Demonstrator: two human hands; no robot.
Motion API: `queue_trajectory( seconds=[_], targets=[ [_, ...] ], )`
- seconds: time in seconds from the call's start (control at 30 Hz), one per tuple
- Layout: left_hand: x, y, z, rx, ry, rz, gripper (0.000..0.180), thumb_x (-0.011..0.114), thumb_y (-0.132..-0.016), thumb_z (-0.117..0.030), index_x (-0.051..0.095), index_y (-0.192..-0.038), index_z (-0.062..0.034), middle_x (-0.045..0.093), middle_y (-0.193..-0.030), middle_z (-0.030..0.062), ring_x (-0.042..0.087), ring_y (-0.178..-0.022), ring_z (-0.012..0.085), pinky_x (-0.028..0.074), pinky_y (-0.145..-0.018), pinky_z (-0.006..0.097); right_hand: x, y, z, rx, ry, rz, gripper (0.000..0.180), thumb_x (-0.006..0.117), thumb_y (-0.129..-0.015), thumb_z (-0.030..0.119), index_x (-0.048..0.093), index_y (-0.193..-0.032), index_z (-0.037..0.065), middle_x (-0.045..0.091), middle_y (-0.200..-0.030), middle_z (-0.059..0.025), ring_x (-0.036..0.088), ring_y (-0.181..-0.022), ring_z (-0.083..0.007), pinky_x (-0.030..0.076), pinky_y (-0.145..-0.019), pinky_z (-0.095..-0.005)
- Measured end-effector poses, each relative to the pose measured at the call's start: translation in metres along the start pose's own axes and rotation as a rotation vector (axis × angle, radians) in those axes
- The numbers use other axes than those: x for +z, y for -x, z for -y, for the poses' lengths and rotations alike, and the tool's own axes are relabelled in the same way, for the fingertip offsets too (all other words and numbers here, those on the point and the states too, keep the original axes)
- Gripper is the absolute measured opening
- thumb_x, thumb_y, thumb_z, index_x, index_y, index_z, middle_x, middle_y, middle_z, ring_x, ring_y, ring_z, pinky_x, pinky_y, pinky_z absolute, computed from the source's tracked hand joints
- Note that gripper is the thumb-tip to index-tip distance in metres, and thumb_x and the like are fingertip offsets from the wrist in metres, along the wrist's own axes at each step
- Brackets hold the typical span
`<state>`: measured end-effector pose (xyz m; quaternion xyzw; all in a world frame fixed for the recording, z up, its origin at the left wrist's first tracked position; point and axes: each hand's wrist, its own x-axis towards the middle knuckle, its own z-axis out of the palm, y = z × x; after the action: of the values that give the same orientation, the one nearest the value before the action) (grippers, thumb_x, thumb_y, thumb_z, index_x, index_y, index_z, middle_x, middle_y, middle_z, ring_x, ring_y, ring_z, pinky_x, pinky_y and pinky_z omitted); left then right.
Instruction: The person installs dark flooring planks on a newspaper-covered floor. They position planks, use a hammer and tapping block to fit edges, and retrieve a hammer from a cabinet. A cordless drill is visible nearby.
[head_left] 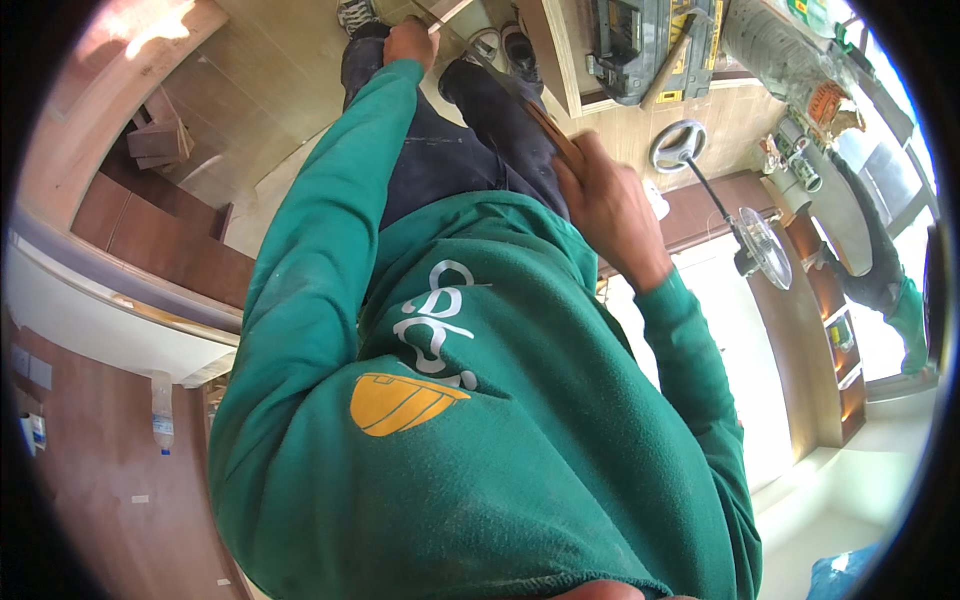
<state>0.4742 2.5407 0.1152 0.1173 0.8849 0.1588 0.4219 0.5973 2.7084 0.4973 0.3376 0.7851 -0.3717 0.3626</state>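
Observation:
At the far edge of the view, my left hand (408,45) is closed on a pale strip of wood (452,11), most of which is out of the picture. My right hand (612,208) sits nearer, by my right thigh. Its fingers wrap around the brown handle end of a long, thin tool (538,112). Seen nearly edge-on, this tool slants from the right hand up toward the left hand. Whether its blade has teeth, I cannot tell. The tool's far tip lies close beside the pale strip, and I cannot make out whether they touch.
Right of my legs, a dark tool case (625,45) with yellow parts stands by a wooden panel edge (552,50). A standing fan (765,250) is farther right, near another person's green sleeve (908,325). Wood offcuts (160,140) and a plastic bottle (162,410) are on the left.

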Motion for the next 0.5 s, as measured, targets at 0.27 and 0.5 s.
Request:
queue_trajectory(
  seconds=[0.27, 0.5],
  targets=[
    [0.011, -0.027, 0.014, 0.099, -0.044, -0.011, 0.043, 0.071, -0.09, -0.04, 0.07, -0.11, -0.0026, 0.073, -0.105, 0.0273, 0.071, -0.099, 0.0467, 0.058, -0.087, 0.055, 0.078, -0.157, 0.011, -0.212, 0.024, -0.226, 0.032, 0.061, -0.099, 0.031, 0.051, -0.108, 0.002, 0.067, -0.083, -0.0318, 0.066, -0.079, -0.0512, 0.052, -0.071, -0.0605],
    [0.007, -0.007, 0.013, 0.026, 0.017, -0.065, 0.046, 0.064, -0.092, -0.045, 0.069, -0.111, -0.0024, 0.072, -0.105, 0.0297, 0.069, -0.102, 0.0498, 0.057, -0.089, 0.056, -0.004, 0.019, 0.003, -0.02, -0.026, -0.037, 0.021, 0.062, -0.1, 0.02, 0.05, -0.108, 0.005, 0.066, -0.078, -0.0297, 0.066, -0.073, -0.0516, 0.05, -0.06, -0.0587]
  ],
)
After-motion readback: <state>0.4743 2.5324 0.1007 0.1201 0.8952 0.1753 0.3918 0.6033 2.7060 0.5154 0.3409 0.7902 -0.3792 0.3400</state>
